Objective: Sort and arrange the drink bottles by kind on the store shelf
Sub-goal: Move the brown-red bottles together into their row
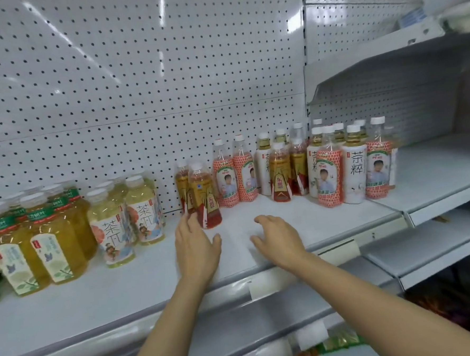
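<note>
The bottles stand upright in groups on a white shelf (157,268) backed by pegboard (112,75). Taking the red bottle (206,196) near the middle as the landmark: it is clear plastic with a white cap, reddish-amber drink and a red-and-gold label, and a second bottle of that kind (183,186) stands just behind it to its left. Left of it come pale yellow tea bottles (111,226) with white pictured labels, and farther left yellow-green bottles (56,238) with green neck bands. Just right of it, against the pegboard, stand two bottles in pink dotted wrappers (235,175) (each wrapper shows a printed figure). Farther right is a mixed cluster: white-labelled tea (354,165), more pink-wrapped bottles (329,172) and another red-and-gold one (279,172).

Both bare forearms reach up from the lower edge over the shelf front. The left hand (196,246) is released, palm down, fingers straight and pointing toward the pegboard, thumb spread to the right; it holds nothing. Its fingertips lie at the base of the red bottle, and whether they touch it cannot be told. The right hand (277,238) is also released, palm down with fingers loosely bent above the bare shelf, right of the red bottle and apart from it, in front of the pink-wrapped pair.
</note>
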Demonstrator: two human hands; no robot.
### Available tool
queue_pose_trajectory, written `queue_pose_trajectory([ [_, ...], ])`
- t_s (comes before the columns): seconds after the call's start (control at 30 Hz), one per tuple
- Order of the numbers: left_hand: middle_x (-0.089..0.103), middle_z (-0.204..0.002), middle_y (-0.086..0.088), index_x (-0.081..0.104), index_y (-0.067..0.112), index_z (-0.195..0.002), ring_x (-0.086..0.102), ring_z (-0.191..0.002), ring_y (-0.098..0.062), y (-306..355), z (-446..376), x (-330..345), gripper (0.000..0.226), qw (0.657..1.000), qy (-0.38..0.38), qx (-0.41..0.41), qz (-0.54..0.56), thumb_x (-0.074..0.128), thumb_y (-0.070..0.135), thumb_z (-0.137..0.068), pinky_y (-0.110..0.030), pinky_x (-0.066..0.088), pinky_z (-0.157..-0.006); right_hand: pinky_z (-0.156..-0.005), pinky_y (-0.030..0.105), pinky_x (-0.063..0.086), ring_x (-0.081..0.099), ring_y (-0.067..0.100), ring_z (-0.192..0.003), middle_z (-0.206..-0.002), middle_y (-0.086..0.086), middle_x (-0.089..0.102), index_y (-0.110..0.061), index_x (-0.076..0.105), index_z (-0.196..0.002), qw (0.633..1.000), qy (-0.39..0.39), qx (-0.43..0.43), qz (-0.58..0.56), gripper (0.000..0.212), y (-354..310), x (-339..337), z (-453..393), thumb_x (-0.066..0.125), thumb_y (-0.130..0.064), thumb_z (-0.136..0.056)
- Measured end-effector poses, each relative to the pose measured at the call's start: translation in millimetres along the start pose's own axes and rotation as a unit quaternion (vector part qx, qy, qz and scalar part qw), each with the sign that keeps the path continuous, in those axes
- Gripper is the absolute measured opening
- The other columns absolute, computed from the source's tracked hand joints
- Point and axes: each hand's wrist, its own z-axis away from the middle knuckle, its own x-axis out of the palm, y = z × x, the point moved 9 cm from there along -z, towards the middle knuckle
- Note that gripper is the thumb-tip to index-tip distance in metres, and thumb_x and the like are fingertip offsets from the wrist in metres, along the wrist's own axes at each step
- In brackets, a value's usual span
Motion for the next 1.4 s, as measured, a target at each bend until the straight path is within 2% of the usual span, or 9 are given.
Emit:
queue_pose_trajectory([
  [0.23,0.036,-0.147,-0.016,0.031,0.006,-0.146,0.04,-0.133,-0.034,7.6,-6.2,31.0,0.071,0.993,-0.078,-0.077,0.046,0.065,0.035,-0.091,-0.043,0.036,-0.11,-0.093,0.036,0.046,0.054,0.026,-0.118,-0.133,0.005,0.058,-0.017,0.048,-0.137,1.0,0.015,0.013,0.023,0.048,44.6,-18.7,7.1,0.055,-0.035,-0.094],
  [0.37,0.039,-0.144,-0.018,0.026,0.004,-0.146,0.042,-0.13,-0.037,3.8,-39.1,31.8,0.081,0.989,-0.043,-0.116,0.079,0.07,0.036,-0.086,-0.047,0.041,-0.107,-0.093,0.036,0.046,0.054,0.026,-0.118,-0.132,0.005,0.058,-0.017,0.048,-0.138,0.998,0.047,0.015,0.026,0.049,56.0,-32.4,-4.8,0.056,-0.036,-0.094],
  [0.63,0.012,-0.159,-0.018,-0.004,0.012,-0.155,0.024,-0.144,-0.041,-4.8,-99.4,44.2,0.127,0.979,0.023,-0.179,0.098,0.083,0.049,-0.071,-0.056,0.034,-0.11,-0.086,0.033,0.046,0.056,0.024,-0.112,-0.124,0.005,0.062,-0.015,0.054,-0.131,0.994,0.096,0.04,0.026,0.043,83.8,-53.2,-26.2,0.06,-0.033,-0.092],
  [0.9,0.028,-0.151,-0.026,0.002,0.007,-0.155,0.032,-0.137,-0.047,-19.1,-118.5,58.9,0.114,0.986,0.031,-0.148,0.069,0.083,0.025,-0.077,-0.057,0.036,-0.109,-0.082,0.036,0.049,0.059,0.028,-0.109,-0.123,0.007,0.063,-0.016,0.055,-0.132,0.988,0.115,0.095,0.037,0.044,126.3,-69.4,-23.6,0.06,-0.032,-0.091],
  [1.0,0.03,-0.15,-0.027,0.014,0.001,-0.152,0.03,-0.136,-0.045,2.2,-118.1,39.4,0.107,0.987,0.116,-0.107,0.034,0.083,0.029,-0.075,-0.052,0.028,-0.113,-0.076,0.035,0.049,0.061,0.029,-0.102,-0.117,0.009,0.065,-0.013,0.057,-0.127,0.987,0.118,0.1,0.053,0.04,141.4,-79.0,-22.5,0.061,-0.031,-0.091],
  [1.07,0.032,-0.15,-0.025,0.023,0.0,-0.149,0.029,-0.137,-0.042,37.1,-116.0,25.0,0.094,0.98,0.196,-0.029,0.034,0.077,0.033,-0.079,-0.05,0.024,-0.115,-0.074,0.035,0.05,0.062,0.027,-0.098,-0.113,0.007,0.067,-0.014,0.059,-0.124,0.986,0.123,0.098,0.061,0.038,151.0,-85.9,-23.3,0.061,-0.03,-0.09],
  [1.13,0.033,-0.15,-0.022,0.028,0.0,-0.147,0.029,-0.138,-0.038,82.9,-115.3,26.2,0.081,0.972,0.225,0.048,0.049,0.067,0.03,-0.083,-0.047,0.022,-0.116,-0.075,0.036,0.052,0.062,0.025,-0.097,-0.112,0.006,0.067,-0.015,0.06,-0.122,0.985,0.128,0.092,0.067,0.036,158.3,-92.2,-25.3,0.062,-0.029,-0.089],
  [1.27,0.03,-0.154,-0.018,0.025,0.004,-0.151,0.025,-0.143,-0.035,162.0,-126.4,84.8,0.076,0.987,0.091,0.08,0.104,0.065,0.03,-0.091,-0.045,0.023,-0.118,-0.075,0.03,0.049,0.061,0.022,-0.096,-0.109,0.004,0.067,-0.015,0.059,-0.121,0.987,0.13,0.072,0.069,0.035,168.9,-101.4,-31.3,0.062,-0.03,-0.09],
  [1.4,0.023,-0.157,-0.019,0.013,0.004,-0.154,0.026,-0.144,-0.037,182.9,-141.8,172.9,0.102,0.982,-0.095,-0.041,0.158,0.075,0.044,-0.082,-0.05,0.03,-0.113,-0.075,0.024,0.049,0.06,0.016,-0.092,-0.107,0.0,0.066,-0.018,0.059,-0.119,0.988,0.127,0.055,0.07,0.031,177.9,-102.2,-38.8,0.06,-0.031,-0.091],
])
